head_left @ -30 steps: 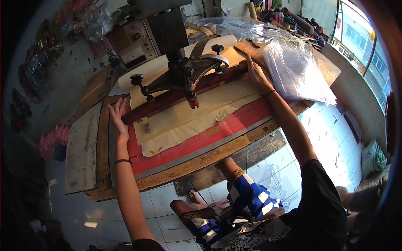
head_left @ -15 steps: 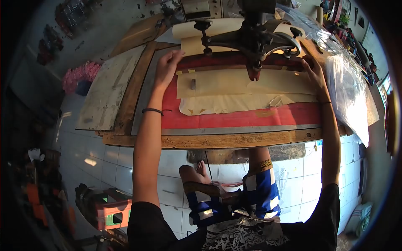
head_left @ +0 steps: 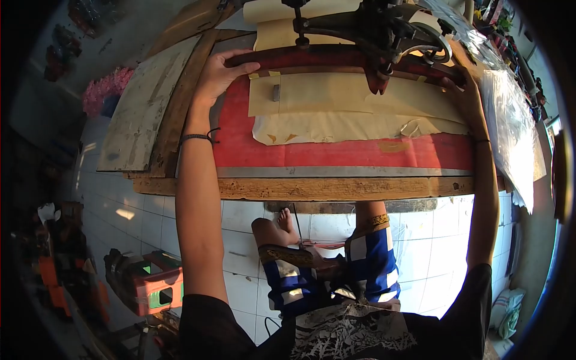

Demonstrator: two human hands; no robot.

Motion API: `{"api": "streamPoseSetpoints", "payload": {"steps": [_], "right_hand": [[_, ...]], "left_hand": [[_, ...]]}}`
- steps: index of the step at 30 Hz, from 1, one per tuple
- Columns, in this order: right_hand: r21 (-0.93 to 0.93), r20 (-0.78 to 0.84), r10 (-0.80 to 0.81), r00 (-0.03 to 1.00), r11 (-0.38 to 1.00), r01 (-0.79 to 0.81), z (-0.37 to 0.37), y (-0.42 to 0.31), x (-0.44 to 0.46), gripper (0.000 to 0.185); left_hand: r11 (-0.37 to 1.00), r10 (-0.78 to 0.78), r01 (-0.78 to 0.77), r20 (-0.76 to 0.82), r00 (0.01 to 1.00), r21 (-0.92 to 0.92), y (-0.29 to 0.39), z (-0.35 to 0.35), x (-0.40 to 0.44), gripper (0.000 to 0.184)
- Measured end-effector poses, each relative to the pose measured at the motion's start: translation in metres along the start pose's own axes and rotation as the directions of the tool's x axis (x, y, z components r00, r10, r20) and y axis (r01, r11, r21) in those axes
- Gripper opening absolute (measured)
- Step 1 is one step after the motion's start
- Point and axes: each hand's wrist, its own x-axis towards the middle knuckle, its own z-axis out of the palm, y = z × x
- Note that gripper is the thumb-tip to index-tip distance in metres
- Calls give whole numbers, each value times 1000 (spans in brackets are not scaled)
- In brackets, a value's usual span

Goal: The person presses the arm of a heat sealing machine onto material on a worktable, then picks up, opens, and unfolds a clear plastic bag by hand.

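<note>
A long dark red bar [head_left: 330, 58] runs across the worktable beneath a black metal clamp arm [head_left: 354, 25]. My left hand [head_left: 219, 75] is closed round the bar's left end, thumb on the near side and fingers behind. At the right end, my right hand [head_left: 467, 99] grips the same bar, its fingers partly in shadow. Below the bar, a tan paper sheet [head_left: 336, 93] is fixed with small yellow tape pieces on a red sheet [head_left: 336, 155]. A torn-edged paper [head_left: 324, 127] shows under the tan one. A small grey piece [head_left: 276, 93] lies on the tan paper.
The wooden table edge [head_left: 336, 188] faces me. A pale board [head_left: 147, 108] leans at the left, and clear plastic sheets [head_left: 507, 120] hang over the right side. A paper roll [head_left: 300, 11] lies behind. An orange crate [head_left: 159, 285] stands on the tiled floor.
My left hand has moved outward and now wraps the bar's left end. The bar looks larger and closer. My view has shifted slightly, and the right hand stays at the right end.
</note>
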Motion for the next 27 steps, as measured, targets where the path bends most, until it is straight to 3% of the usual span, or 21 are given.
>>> {"api": "streamPoseSetpoints", "payload": {"steps": [6, 12, 15, 18, 21, 24, 27], "right_hand": [[-113, -21, -27, 999, 993, 24, -3, 4, 2, 42], [-28, -9, -38, 999, 999, 38, -2, 10, 4, 45], [3, -14, 57, 998, 998, -57, -1, 8, 3, 47], [63, -30, 30, 999, 998, -28, 2, 11, 2, 48], [-79, -30, -5, 1000, 997, 3, -1, 18, 5, 50], [95, -28, 174, 984, 981, -170, 3, 3, 0, 49], [-68, -49, 2, 999, 998, -6, 1, 29, 9, 50]], "left_hand": [[1000, 5, -5, 9, 1000, -29, -2, -2, 3, 49], [996, -15, 18, 37, 999, -93, 0, -1, 1, 52], [999, -12, 13, 12, 1000, -37, 2, 0, -1, 53], [999, 8, -8, 17, 1000, -42, -1, -1, 0, 53], [999, -52, 52, 5, 999, -17, -3, -2, 2, 55], [1000, 8, -8, 22, 1000, -8, 0, -1, -1, 55], [1000, -17, 18, 45, 999, -21, -5, -5, 3, 48]]}}
